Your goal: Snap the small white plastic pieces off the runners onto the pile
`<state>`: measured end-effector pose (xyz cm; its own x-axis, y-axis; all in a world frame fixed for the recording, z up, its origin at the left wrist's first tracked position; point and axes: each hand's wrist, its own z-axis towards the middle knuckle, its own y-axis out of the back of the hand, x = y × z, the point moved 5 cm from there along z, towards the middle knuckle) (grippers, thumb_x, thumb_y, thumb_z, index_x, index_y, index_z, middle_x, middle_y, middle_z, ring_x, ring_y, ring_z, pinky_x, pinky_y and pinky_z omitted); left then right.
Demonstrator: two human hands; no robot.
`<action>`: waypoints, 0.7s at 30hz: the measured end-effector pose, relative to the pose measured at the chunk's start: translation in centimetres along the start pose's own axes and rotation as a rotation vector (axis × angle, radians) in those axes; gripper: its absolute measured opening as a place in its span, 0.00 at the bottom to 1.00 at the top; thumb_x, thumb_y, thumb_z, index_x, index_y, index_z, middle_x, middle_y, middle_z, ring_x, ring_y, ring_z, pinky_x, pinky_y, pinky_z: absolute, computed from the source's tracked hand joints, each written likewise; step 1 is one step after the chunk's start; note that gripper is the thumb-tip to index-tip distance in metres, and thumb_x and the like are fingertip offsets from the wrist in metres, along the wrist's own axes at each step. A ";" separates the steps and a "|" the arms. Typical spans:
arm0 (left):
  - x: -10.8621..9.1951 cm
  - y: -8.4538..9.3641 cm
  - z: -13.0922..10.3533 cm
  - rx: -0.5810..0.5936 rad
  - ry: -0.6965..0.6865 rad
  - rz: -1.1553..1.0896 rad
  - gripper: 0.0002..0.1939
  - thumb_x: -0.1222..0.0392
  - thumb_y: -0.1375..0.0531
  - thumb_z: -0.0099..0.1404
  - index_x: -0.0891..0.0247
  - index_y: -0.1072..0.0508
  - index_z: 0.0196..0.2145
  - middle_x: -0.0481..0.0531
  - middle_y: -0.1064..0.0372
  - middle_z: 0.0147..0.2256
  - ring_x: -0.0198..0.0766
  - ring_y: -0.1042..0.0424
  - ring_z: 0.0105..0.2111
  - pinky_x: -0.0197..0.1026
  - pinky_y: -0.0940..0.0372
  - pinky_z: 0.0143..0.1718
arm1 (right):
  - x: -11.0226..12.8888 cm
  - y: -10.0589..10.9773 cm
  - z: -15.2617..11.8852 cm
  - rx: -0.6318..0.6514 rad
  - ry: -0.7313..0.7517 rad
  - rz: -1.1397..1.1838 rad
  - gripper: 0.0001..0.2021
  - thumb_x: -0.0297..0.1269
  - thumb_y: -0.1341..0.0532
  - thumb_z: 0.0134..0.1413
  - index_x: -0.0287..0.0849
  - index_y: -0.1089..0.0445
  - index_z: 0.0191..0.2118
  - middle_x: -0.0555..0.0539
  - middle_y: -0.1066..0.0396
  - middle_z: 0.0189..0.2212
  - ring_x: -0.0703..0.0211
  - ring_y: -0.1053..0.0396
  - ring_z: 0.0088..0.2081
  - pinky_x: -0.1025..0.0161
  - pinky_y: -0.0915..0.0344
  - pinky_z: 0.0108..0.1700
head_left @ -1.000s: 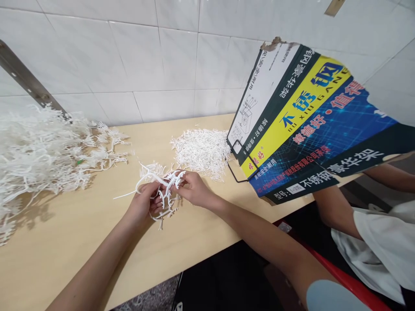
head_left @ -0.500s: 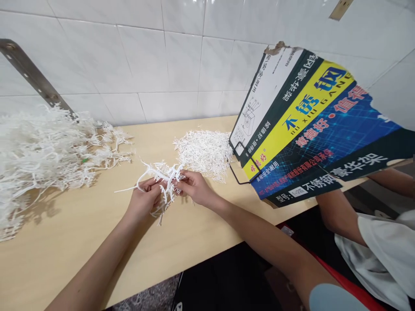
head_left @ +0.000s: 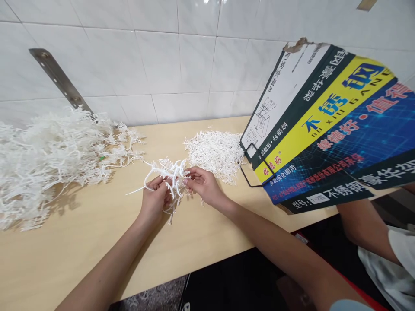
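Note:
A white plastic sprue with many small branches (head_left: 168, 172) is held just above the wooden table (head_left: 81, 242). My left hand (head_left: 156, 199) grips its lower stem from below. From the right, my right hand (head_left: 205, 185) pinches the small pieces on its right side. Directly behind my right hand lies a small pile of short white plastic pieces (head_left: 215, 151).
A large heap of white branched sprues (head_left: 48, 160) covers the table's left side against the tiled wall. A printed cardboard sheet (head_left: 327, 125) leans over the table at the right. Another person's arm and white shirt (head_left: 379, 242) are under it.
The view has shifted slightly, so everything sits a little further right in the picture. Both hands keep working the same sprue, now held a bit more upright.

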<state>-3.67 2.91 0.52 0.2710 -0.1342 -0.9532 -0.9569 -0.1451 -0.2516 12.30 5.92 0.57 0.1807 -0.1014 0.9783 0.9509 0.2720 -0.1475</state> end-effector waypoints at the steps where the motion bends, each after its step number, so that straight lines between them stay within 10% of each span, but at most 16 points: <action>1: 0.1 -0.1 0.1 0.022 -0.004 0.025 0.09 0.56 0.32 0.56 0.62 0.26 0.32 0.37 0.51 0.15 0.26 0.53 0.13 0.31 0.51 0.14 | 0.0 0.1 0.0 -0.011 0.008 -0.009 0.16 0.39 0.29 0.50 0.43 0.29 0.44 0.50 0.27 0.33 0.63 0.29 0.31 0.65 0.30 0.32; 13: -0.8 -0.3 -0.3 0.010 -0.297 0.187 0.06 0.60 0.33 0.59 0.62 0.22 0.35 0.49 0.27 0.33 0.35 0.29 0.32 0.36 0.34 0.34 | -0.5 0.1 -0.1 -0.049 0.066 -0.051 0.12 0.42 0.29 0.51 0.41 0.23 0.39 0.47 0.22 0.34 0.57 0.23 0.37 0.59 0.25 0.44; 21: -0.9 -0.5 0.1 0.025 -0.233 0.268 0.05 0.64 0.33 0.56 0.63 0.22 0.33 0.50 0.26 0.29 0.37 0.29 0.30 0.37 0.35 0.33 | 0.1 -0.2 -0.4 0.007 0.111 -0.244 0.07 0.36 0.36 0.58 0.41 0.23 0.39 0.47 0.22 0.33 0.59 0.24 0.36 0.61 0.27 0.41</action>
<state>-3.47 3.18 1.50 -0.0183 0.0633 -0.9978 -0.9938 -0.1108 0.0112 12.24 5.52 0.60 -0.0271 -0.2694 0.9627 0.9680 0.2334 0.0926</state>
